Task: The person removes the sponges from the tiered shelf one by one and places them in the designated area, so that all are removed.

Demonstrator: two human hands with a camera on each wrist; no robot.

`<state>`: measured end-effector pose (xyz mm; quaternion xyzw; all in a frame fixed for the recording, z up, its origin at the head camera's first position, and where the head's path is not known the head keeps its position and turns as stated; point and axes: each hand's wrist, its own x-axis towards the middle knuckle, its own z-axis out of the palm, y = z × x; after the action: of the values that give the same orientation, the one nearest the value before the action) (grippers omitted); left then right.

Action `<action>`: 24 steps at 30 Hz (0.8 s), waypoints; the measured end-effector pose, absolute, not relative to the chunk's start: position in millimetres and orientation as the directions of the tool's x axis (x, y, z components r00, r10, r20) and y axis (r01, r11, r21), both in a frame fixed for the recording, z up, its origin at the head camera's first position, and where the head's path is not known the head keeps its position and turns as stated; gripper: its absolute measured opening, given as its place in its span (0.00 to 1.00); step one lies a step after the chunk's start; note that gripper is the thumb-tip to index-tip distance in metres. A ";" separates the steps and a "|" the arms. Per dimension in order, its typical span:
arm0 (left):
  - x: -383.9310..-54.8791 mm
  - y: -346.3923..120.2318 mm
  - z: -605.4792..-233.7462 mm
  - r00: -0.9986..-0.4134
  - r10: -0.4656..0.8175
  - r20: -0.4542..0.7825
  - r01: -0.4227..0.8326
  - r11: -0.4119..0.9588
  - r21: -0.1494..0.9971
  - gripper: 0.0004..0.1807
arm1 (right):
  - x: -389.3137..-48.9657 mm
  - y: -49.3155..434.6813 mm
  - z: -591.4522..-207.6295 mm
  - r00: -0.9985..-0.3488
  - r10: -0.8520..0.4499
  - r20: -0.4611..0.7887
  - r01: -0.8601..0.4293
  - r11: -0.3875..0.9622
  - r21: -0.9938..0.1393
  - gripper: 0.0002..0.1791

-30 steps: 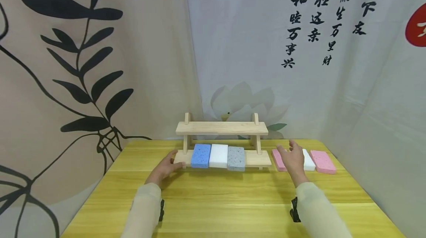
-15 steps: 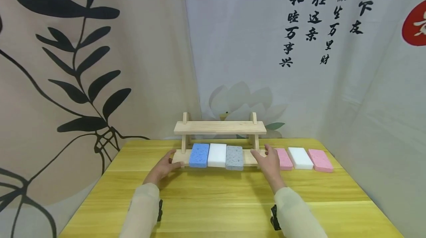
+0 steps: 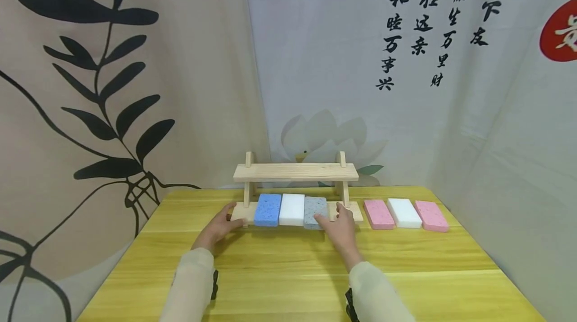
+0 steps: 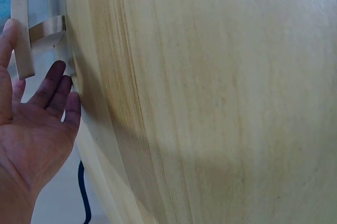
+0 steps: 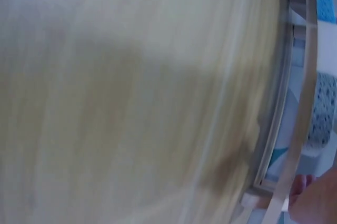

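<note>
A two-tier wooden rack [image 3: 295, 172] stands at the back of the table. On its lower board, a blue sponge [image 3: 268, 210], a white sponge [image 3: 292, 210] and a grey sponge [image 3: 315, 211] lie side by side. My left hand [image 3: 218, 227] holds the left end of that board, thumb at the front and fingers behind it. Beside the grey sponge, my right hand [image 3: 341, 232] has its thumb at the sponge's front right corner, with the fingers spread over the board. In the right wrist view, the grey sponge [image 5: 322, 109] overhangs the board and most of the hand is out of frame.
Right of the rack, two pink sponges [image 3: 378, 214] [image 3: 431, 216] lie on the table [image 3: 288, 272] with a white sponge [image 3: 404, 213] between them. A printed curtain [image 3: 203, 86] hangs behind the table. A black cable [image 4: 83, 192] shows below the table edge.
My right hand has moved left, from above the sponges on the table to the right side of the grey sponge. The left hand stays at the rack's left end.
</note>
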<state>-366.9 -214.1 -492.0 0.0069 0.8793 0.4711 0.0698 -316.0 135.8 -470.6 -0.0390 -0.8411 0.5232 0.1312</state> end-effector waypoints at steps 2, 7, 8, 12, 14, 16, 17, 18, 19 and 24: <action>-366.9 -214.7 -492.2 -0.990 0.078 -0.114 -0.052 0.556 0.830 0.46 | -315.6 130.1 -473.6 -0.963 0.210 0.170 -0.056 0.460 -0.886 0.49; -367.6 -215.2 -492.6 -0.990 0.073 -0.117 -0.058 0.551 0.832 0.46 | -317.2 118.5 -480.9 -0.958 0.244 0.154 -0.012 0.501 -0.865 0.51; -367.6 -215.2 -492.7 -0.991 0.074 -0.116 -0.057 0.550 0.833 0.46 | -317.3 116.7 -481.6 -0.955 0.252 0.155 -0.008 0.504 -0.864 0.51; -368.7 -216.4 -493.9 -0.990 0.073 -0.117 -0.057 0.554 0.830 0.46 | -316.5 110.3 -483.1 -0.950 0.276 0.146 0.018 0.515 -0.857 0.52; -368.8 -217.2 -494.2 -0.990 0.069 -0.122 -0.064 0.554 0.830 0.46 | -315.4 107.4 -483.4 -0.948 0.284 0.144 0.026 0.519 -0.854 0.53; -368.7 -217.7 -494.1 -0.990 0.068 -0.124 -0.066 0.553 0.830 0.46 | -314.4 104.9 -483.5 -0.947 0.290 0.139 0.033 0.519 -0.854 0.54; -368.7 -217.9 -494.1 -0.990 0.069 -0.124 -0.066 0.552 0.831 0.46 | -313.9 103.7 -483.6 -0.946 0.292 0.137 0.037 0.520 -0.853 0.55; -368.5 -217.9 -493.9 -0.990 0.067 -0.126 -0.068 0.550 0.832 0.46 | -313.4 102.7 -483.8 -0.946 0.296 0.135 0.040 0.516 -0.856 0.55; -367.9 -217.9 -493.3 -0.990 0.071 -0.123 -0.064 0.549 0.833 0.46 | -312.9 101.8 -484.1 -0.945 0.298 0.133 0.043 0.516 -0.855 0.55; -364.9 -216.2 -490.3 -0.990 0.075 -0.120 -0.060 0.544 0.837 0.46 | -312.4 98.7 -486.7 -0.944 0.307 0.120 0.059 0.516 -0.854 0.56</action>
<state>-364.9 -216.2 -490.3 0.0043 0.8758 0.4773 0.0710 -312.4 98.7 -486.7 -0.1063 -0.8611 0.4802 0.1290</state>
